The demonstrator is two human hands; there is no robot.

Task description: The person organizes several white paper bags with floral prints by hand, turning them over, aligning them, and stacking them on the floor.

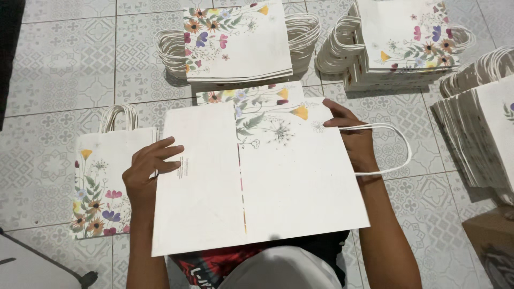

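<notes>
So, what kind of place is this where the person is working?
Probably a home or small workshop floor used for making paper bags by hand. The patterned floor tiles serve as the work surface, stacks of floral paper bags lie around, and both hands hold a flat bag with a twisted handle.

A flat white paper bag (289, 182), flowered at its top, is held in the middle over the tiled floor (59, 69). Another flowered bag (104, 182) is laid flat at the left. Two stacks of like bags are seen at the top: the middle stack (238, 45) and the right stack (407, 43). A third stack (482, 134) is fanned at the right edge. A brown box (492, 246) is seen at the lower right.
</notes>
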